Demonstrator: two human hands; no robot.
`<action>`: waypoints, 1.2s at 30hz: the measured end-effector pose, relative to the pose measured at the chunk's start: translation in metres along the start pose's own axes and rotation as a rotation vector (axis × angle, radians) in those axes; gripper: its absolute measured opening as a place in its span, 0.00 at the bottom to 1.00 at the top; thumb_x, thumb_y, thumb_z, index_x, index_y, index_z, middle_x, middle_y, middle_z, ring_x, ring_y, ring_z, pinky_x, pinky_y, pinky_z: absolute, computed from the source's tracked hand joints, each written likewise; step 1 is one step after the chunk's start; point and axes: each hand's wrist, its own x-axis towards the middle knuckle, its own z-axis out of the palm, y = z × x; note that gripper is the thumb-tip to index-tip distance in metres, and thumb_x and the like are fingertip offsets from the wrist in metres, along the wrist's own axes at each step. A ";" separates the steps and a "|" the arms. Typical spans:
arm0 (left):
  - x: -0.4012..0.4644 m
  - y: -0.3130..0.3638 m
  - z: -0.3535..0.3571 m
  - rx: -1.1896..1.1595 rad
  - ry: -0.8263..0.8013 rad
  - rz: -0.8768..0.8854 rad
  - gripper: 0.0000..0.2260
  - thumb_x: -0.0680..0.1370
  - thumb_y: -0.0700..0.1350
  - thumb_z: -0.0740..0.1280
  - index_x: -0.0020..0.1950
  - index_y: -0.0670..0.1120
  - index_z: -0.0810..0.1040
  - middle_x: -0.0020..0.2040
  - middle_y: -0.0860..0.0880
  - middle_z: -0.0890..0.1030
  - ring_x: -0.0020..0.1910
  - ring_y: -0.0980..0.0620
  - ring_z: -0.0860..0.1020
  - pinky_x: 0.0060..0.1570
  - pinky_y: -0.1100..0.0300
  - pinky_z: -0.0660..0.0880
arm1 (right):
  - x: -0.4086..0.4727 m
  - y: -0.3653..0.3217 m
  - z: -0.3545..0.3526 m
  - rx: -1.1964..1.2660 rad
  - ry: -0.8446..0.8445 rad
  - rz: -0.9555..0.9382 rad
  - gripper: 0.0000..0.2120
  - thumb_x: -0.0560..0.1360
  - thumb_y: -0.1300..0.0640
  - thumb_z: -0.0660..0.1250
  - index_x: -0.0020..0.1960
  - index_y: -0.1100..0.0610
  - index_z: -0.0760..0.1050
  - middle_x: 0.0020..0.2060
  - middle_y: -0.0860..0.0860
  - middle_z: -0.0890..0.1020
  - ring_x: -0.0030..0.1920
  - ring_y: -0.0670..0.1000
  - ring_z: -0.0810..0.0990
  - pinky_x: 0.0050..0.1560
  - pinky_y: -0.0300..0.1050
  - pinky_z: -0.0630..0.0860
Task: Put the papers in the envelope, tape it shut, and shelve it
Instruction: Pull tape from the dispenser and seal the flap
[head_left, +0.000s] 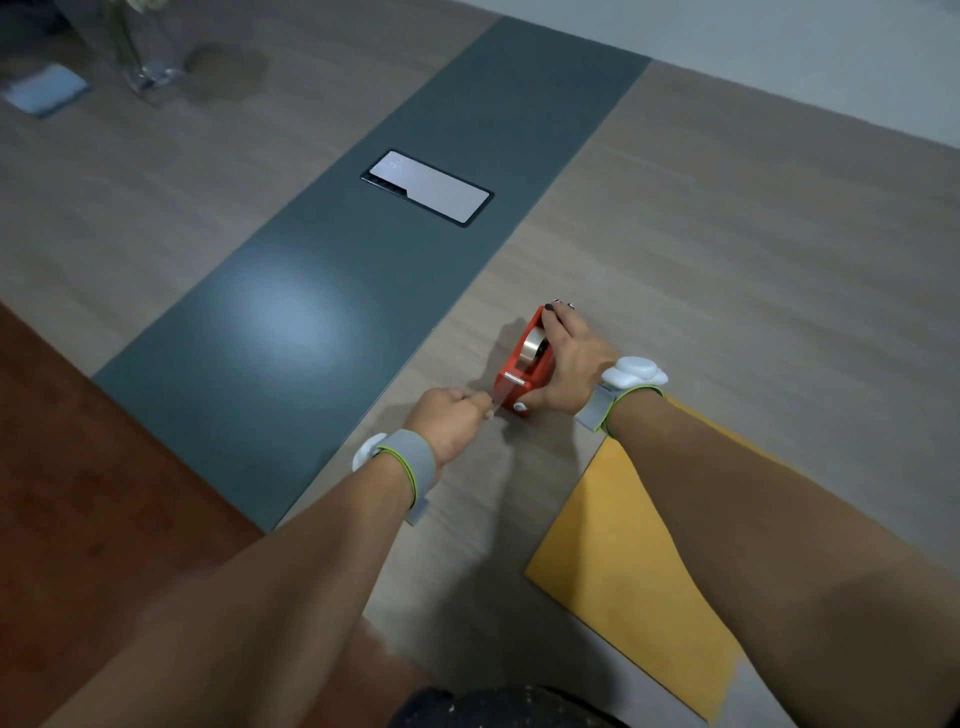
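Taping step, tape being drawn off. Right hand lies flat over the red tape dispenser, fingers curled over its far end, thumb down by the near corner, pinning it to the desk. Left hand is closed in a pinch on the free end of the tape strip, just beside the cutter blade; only a short length is out. Tape roll shows between the dispenser walls.

Yellow envelope lies flat on the desk near the body, partly under the right forearm, well apart from the dispenser. Whether the papers are inside or the flap is folded cannot be told from here. No shelf in view.

To do it well: keep weight on the dispenser so it doesn't slide, pull the strip straight and low toward the body until long enough to span the flap, then snap it down across the blade for a clean tear. Keep the pinch at the very tip so the strip doesn't fold onto itself.
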 end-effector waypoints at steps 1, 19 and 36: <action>0.002 -0.001 0.002 -0.009 -0.013 -0.009 0.10 0.67 0.53 0.70 0.31 0.48 0.78 0.32 0.48 0.77 0.36 0.46 0.74 0.41 0.57 0.70 | 0.000 0.001 0.001 0.004 0.007 0.003 0.64 0.57 0.37 0.80 0.79 0.60 0.49 0.79 0.55 0.52 0.79 0.56 0.54 0.75 0.44 0.55; 0.026 0.018 -0.006 0.922 0.129 0.203 0.17 0.79 0.57 0.63 0.49 0.44 0.81 0.51 0.40 0.84 0.52 0.37 0.80 0.42 0.57 0.71 | 0.006 0.006 0.006 -0.029 -0.003 0.015 0.64 0.57 0.35 0.79 0.79 0.58 0.48 0.79 0.53 0.52 0.78 0.57 0.53 0.76 0.49 0.56; 0.003 0.030 -0.049 0.028 -0.276 -0.078 0.37 0.80 0.69 0.42 0.41 0.42 0.78 0.29 0.45 0.80 0.23 0.49 0.71 0.29 0.60 0.67 | -0.017 0.010 0.014 -0.016 0.266 0.053 0.35 0.70 0.59 0.69 0.75 0.54 0.64 0.75 0.59 0.64 0.70 0.65 0.66 0.69 0.56 0.67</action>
